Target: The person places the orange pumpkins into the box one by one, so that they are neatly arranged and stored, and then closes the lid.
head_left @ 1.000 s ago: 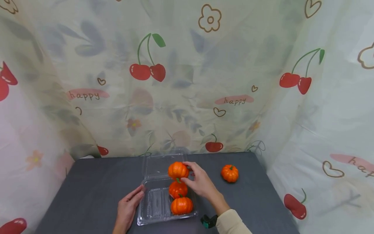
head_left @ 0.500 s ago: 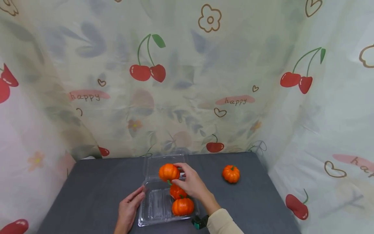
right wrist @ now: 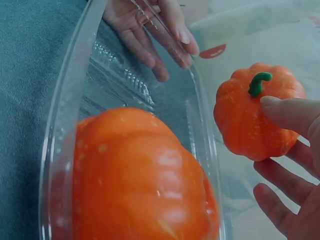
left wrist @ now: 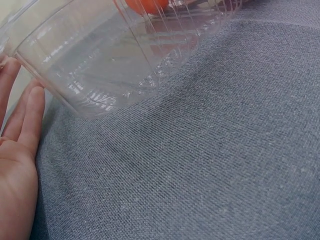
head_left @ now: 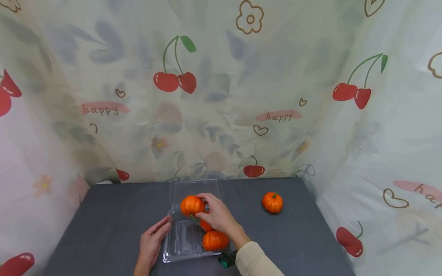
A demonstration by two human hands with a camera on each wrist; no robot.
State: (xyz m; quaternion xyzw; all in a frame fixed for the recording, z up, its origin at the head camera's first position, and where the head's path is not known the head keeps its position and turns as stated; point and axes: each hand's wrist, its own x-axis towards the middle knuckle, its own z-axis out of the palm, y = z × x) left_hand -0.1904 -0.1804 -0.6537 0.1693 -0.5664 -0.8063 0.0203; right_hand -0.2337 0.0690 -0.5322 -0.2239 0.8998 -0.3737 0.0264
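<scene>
My right hand (head_left: pixel 219 217) pinches a small orange pumpkin (head_left: pixel 192 206) between thumb and fingers, above the back of a clear plastic clamshell container (head_left: pixel 183 237). The right wrist view shows that pumpkin's green stem (right wrist: pixel 259 84) beside the thumb. Two more pumpkins sit in the container's right half: a front one (head_left: pixel 215 240) and one behind it (head_left: pixel 206 225), partly hidden by my right hand. At the container's left side, my left hand (head_left: pixel 151 243) touches the wall with nearly straight fingers (left wrist: pixel 33 117).
The container's clear lid (head_left: pixel 197 188) lies folded back behind it. Another orange pumpkin (head_left: pixel 272 202) stands on the dark grey table (head_left: pixel 114 222) at the back right. A printed curtain (head_left: pixel 214 96) encloses the back and sides.
My right hand has carried its pumpkin leftward and slightly lower, from over the right side of the container toward its middle. The left hand has stayed in place.
</scene>
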